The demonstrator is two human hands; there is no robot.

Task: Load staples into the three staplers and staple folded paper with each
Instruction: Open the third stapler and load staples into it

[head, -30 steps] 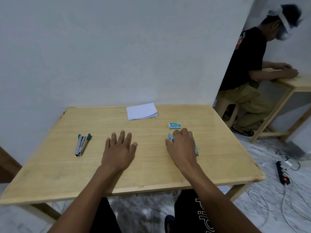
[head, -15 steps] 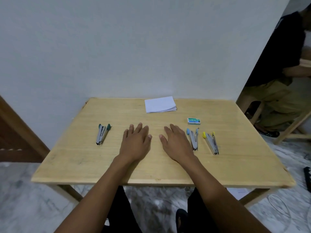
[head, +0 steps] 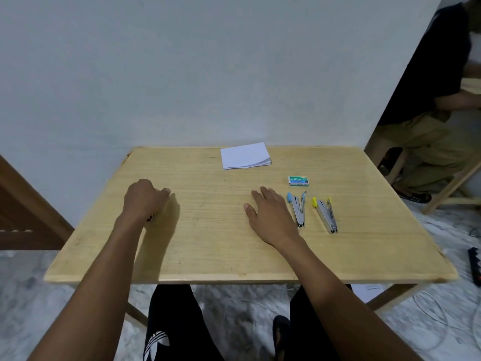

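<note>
My left hand [head: 144,199] is curled over the green stapler [head: 150,218] at the left of the wooden table [head: 208,251]; only a dark tip of the stapler shows under the hand. My right hand [head: 270,217] lies flat on the table with straight fingers, holding nothing. Just to its right lie the blue stapler [head: 298,209] and the yellow stapler [head: 326,214], side by side. A small green staple box [head: 298,180] sits behind them. A stack of folded white paper [head: 244,158] lies at the far edge near the wall.
The table stands against a white wall. A person [head: 426,105] sits at another wooden table at the right. A power strip [head: 475,267] and cables lie on the marble floor at the right. Brown woodwork [head: 23,214] stands at the left.
My left hand moved left from the table's middle and closed over the green stapler. My right hand stayed flat beside the blue stapler. The view swung left.
</note>
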